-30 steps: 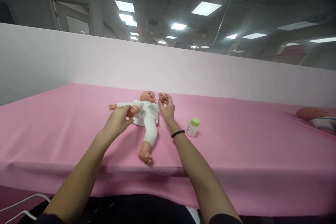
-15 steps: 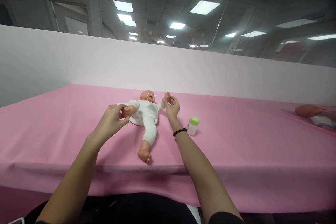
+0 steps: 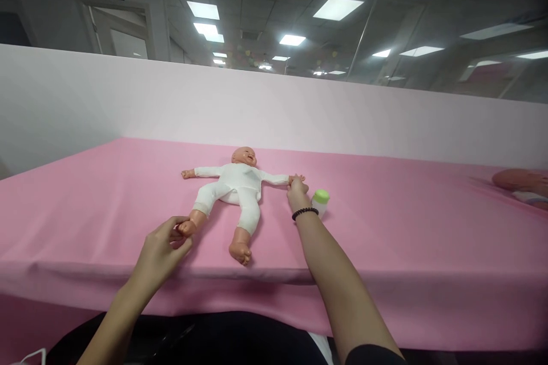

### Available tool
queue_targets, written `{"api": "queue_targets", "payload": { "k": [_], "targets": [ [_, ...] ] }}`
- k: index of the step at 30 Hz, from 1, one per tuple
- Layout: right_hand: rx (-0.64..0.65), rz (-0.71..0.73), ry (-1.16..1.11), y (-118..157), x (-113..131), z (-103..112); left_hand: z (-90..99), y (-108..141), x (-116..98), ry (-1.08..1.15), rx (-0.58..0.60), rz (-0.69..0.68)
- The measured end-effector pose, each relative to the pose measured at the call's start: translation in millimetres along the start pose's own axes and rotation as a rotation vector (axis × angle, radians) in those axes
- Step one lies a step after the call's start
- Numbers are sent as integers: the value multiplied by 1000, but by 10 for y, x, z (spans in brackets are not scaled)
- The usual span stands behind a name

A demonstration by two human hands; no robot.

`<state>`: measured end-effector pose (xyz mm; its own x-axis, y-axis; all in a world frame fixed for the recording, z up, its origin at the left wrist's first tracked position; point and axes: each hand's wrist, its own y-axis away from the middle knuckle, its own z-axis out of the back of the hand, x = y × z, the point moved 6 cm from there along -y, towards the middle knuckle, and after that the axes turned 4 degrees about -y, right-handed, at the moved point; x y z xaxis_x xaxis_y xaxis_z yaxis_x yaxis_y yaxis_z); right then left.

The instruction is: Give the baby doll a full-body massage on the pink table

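Note:
A baby doll (image 3: 240, 178) with a white cloth body lies on its back on the pink cover, head away from me, arms spread and both legs toward me. My left hand (image 3: 165, 245) is closed round the doll's foot (image 3: 187, 228) on the left side. My right hand (image 3: 298, 193), with a black coiled band at the wrist, pinches the doll's hand (image 3: 296, 179) on the right side. Just right of that wrist stands a small bottle (image 3: 321, 199) with a green lid, partly hidden by my hand.
The pink-covered table (image 3: 406, 222) has a pale raised panel (image 3: 274, 108) along its back. Another doll (image 3: 520, 181) lies at the far right edge. Behind the panel are glass and a door (image 3: 122, 34).
My left hand has drawn the doll's foot down and left, straightening that leg. My right hand has moved right, stretching the doll's arm outward. The view has shifted slightly.

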<state>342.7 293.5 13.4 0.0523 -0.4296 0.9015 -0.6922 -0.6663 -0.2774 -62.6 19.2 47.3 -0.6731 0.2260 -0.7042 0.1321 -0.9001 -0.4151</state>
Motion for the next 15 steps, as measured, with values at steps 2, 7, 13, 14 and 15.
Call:
{"api": "queue_targets", "payload": {
  "k": [2,7,13,14,15],
  "targets": [
    [-10,-10,-30,22,123,-98,31,-77,-94,-30,-31,-42],
    [191,289,-54,373,660,-436,23,-522,-528,-87,-25,-188],
    [581,649,234,1019,867,-771,-301,-1139,-821,-263,49,-292],
    [637,710,296,1093,852,-808,-373,-1202,-828,-291,64,-296],
    [694,769,356,1156,829,-843,-442,-1251,-827,-311,81,-294]
  ]
}}
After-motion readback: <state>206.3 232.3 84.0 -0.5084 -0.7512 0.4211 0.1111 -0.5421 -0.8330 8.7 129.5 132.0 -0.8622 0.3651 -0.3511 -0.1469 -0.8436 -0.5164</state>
